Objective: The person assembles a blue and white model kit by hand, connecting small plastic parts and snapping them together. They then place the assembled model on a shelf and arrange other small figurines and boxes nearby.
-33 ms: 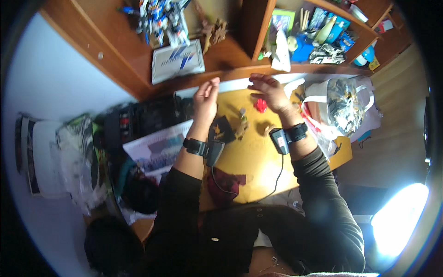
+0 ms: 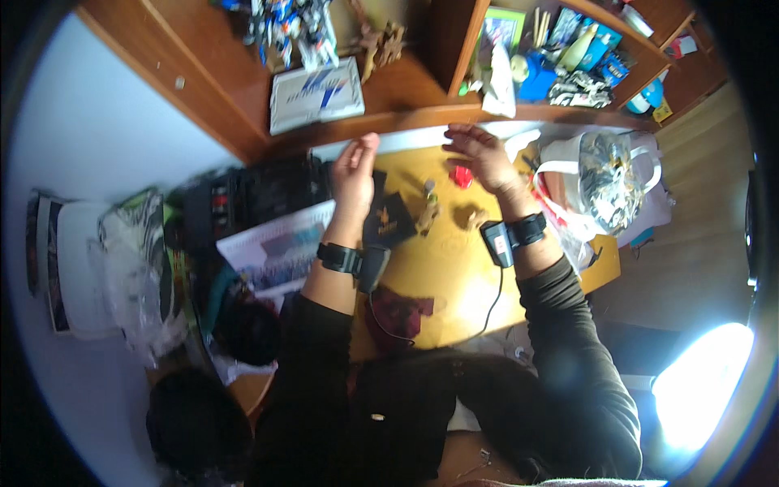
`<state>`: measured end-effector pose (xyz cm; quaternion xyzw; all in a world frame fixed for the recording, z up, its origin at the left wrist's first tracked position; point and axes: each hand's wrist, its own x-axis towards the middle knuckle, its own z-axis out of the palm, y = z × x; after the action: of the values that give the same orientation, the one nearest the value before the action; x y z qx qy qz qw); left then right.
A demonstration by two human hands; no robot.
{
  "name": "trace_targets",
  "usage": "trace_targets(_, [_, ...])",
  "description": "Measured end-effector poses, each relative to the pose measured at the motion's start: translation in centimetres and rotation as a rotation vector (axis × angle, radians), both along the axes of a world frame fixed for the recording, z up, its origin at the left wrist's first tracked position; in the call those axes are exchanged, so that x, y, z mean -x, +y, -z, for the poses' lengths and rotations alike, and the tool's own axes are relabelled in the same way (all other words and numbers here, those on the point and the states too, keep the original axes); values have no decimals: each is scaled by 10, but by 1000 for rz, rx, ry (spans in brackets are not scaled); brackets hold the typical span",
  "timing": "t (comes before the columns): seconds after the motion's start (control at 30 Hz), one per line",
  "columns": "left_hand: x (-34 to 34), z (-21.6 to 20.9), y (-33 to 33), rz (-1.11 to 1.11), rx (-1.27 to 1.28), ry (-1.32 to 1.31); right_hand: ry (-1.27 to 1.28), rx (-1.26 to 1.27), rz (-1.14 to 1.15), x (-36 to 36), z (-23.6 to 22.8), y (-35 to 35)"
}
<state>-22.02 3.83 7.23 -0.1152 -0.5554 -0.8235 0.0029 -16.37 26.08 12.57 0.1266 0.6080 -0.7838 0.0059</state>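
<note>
My left hand (image 2: 354, 172) is raised over the far left part of the yellow table (image 2: 446, 264), fingers stretched out, holding nothing. My right hand (image 2: 489, 165) hovers further right with its fingers apart and bare. Just beside it on the tabletop is a small red object (image 2: 462, 177). Between the two arms lie a small brown figure (image 2: 427, 216) and another small tan piece (image 2: 477, 217). A flat black square item (image 2: 393, 221) lies next to my left wrist. Nearer to me rests a dark red cloth (image 2: 403, 315). Each wrist wears a black strap with a wired box.
A wooden shelf (image 2: 406, 114) rises at the back, holding a white box (image 2: 317, 95) and model robots (image 2: 290, 32). Bags (image 2: 604, 183) crowd the right side. A black case (image 2: 268, 199) and a printed sheet (image 2: 280, 249) sit left. A bright lamp (image 2: 704, 385) glows lower right.
Both hands have drifted slightly apart, the left one leftward and the right one rightward. The view has tilted a little, so the shelf sits higher.
</note>
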Motion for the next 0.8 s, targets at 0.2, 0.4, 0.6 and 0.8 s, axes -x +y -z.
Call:
trace_targets(0.2, [-48,-1,-124,-289,-131,-431,-68,94,-34,-42,16,-11])
trace_targets(0.4, [-87,8,-169,-326,-115,-524,-241,34,83,-67,62,-22])
trace_targets(0.6, [-106,46,-142,24,83,-597,-360,-347,-145,-76,113,-42])
trace_targets(0.8, [-113,119,-68,216,574,-759,-206,-914,-231,-63,171,-76])
